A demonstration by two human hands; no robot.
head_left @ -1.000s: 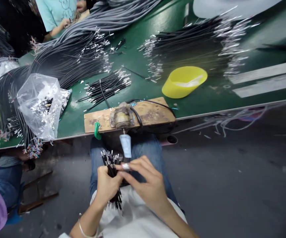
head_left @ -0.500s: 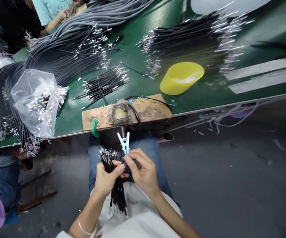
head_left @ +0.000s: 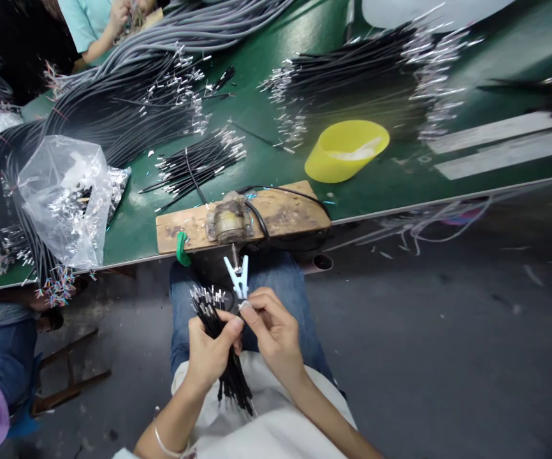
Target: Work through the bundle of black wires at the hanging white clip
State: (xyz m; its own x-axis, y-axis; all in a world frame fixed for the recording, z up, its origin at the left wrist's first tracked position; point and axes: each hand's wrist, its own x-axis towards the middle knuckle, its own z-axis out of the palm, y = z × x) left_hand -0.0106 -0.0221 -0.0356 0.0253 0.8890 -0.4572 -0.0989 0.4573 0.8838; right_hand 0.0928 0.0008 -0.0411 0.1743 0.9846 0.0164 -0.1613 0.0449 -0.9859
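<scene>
My left hand (head_left: 211,350) is closed around a bundle of short black cables (head_left: 206,307) with silvery ends, held above my lap. Close beside it, my right hand (head_left: 273,331) pinches thumb against fingers, with a small whitish bit at the tips that is too small to name. Just above those fingertips is a light blue clothespin (head_left: 238,278), its two legs pointing up. It sits at the metal shaft (head_left: 234,250) of a small grimy motor (head_left: 229,220), which is mounted on a wooden board (head_left: 292,207) at the table edge.
On the green table (head_left: 266,172) lie a loose cable pile (head_left: 197,162), a plastic bag of metal parts (head_left: 68,204), a yellow cup (head_left: 345,153) and a larger black cable stack (head_left: 352,64). A green clamp (head_left: 181,248) grips the board. A co-worker's arm (head_left: 99,48) is at the far side.
My hands have drawn slightly apart, and a whitish bit now shows at my right fingertips. The bundle's lower end has swung a little right. The whole view has shifted slightly.
</scene>
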